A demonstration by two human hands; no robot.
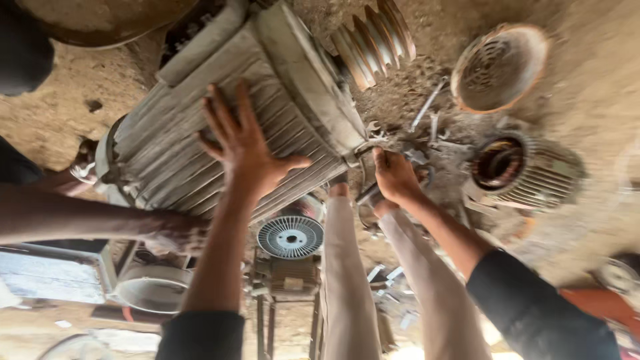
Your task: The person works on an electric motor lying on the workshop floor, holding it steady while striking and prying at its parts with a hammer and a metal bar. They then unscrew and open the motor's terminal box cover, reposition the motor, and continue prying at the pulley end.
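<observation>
Grey finned motor [227,127] steadied under your flat, open left hand [243,143]; your right hand [395,177] grips a tool [369,195] at its end cover [313,80] — judging by that, a fastener is being worked, so brace firmly.

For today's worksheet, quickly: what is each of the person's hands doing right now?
Left hand: open, flat on the ribbed motor.
Right hand: closed around a metal tool.

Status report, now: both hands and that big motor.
Left hand flat, open on the finned motor housing. Right hand gripping a tool at the end cover. Another person's arm alongside.
</observation>
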